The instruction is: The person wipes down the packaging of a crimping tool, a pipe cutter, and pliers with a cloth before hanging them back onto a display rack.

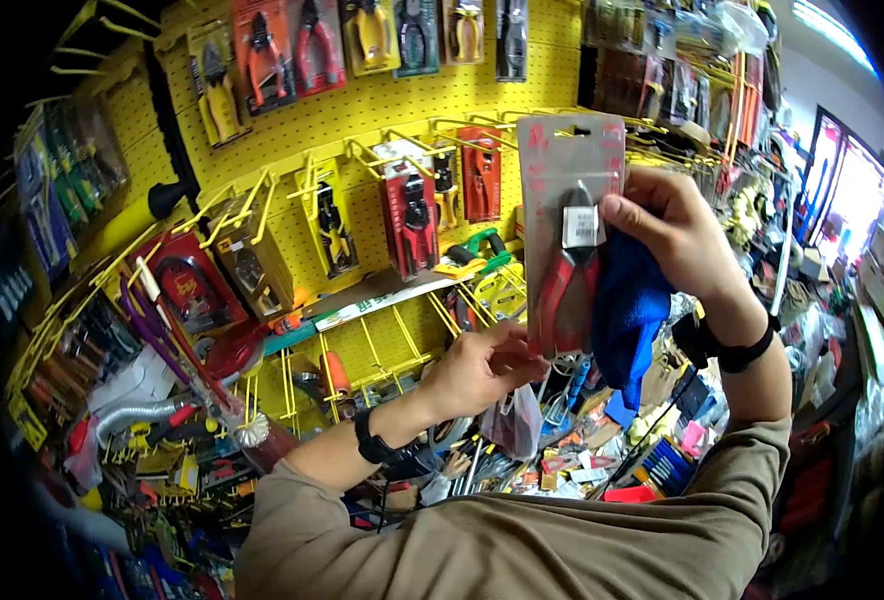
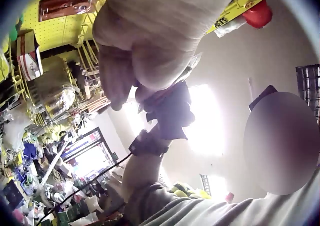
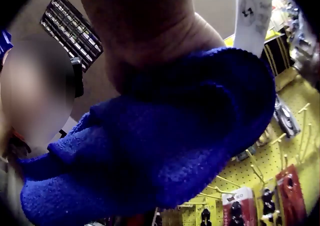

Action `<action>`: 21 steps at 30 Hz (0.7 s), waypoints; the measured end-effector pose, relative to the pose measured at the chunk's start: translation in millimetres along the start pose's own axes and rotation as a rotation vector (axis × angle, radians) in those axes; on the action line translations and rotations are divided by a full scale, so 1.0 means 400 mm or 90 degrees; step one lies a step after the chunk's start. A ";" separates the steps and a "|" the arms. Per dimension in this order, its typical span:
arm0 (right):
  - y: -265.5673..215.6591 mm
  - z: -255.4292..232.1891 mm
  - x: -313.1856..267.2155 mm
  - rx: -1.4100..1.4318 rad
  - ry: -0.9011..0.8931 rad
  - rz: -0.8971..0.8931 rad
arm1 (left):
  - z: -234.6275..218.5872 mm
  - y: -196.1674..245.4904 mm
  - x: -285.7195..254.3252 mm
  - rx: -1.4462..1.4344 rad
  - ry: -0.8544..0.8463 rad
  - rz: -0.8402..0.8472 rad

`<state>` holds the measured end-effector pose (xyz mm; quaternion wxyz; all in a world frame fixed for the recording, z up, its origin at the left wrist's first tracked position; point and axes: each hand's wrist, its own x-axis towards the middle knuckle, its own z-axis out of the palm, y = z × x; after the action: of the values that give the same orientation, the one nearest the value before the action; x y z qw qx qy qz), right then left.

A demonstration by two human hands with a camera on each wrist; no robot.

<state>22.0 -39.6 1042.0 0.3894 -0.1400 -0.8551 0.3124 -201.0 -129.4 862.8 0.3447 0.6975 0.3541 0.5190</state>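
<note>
My right hand (image 1: 674, 232) holds up a clear-fronted pack (image 1: 544, 200) by its right side, thumb on the front. Inside is a pair of pliers (image 1: 550, 305) with red handles and a white label across its middle. The same hand holds a bunched blue cloth (image 1: 630, 310), which hangs beneath the palm and fills much of the right wrist view. My left hand (image 1: 474, 372) is at the pack's lower left corner, fingers partly bent and fingertips right at the edge; I cannot tell whether they pinch it. In the left wrist view its palm (image 2: 160, 56) covers the fingertips' contact.
Behind the pack is a yellow pegboard (image 1: 352, 120) with protruding hooks and several packaged tools. A red pack of pliers (image 1: 409, 225) hangs left of the held one. Below, loose tools and a red tray (image 1: 630, 495) crowd the surface. Bent hooks (image 1: 162, 245) jut out at left.
</note>
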 end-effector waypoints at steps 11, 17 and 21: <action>-0.148 0.044 0.231 -0.088 0.063 -0.128 | -0.172 0.213 -0.012 -0.074 0.084 0.159; -0.207 0.078 0.366 -0.112 0.113 -0.130 | -0.282 0.276 0.021 -0.009 0.228 0.261; -0.228 0.097 0.467 -0.113 0.122 -0.114 | -0.338 0.315 0.053 0.013 0.326 0.284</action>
<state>-129.8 -35.8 1189.1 0.4817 -0.1262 -0.8472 0.1849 -310.1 -160.4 1010.2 0.1156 0.6081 0.2732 0.7364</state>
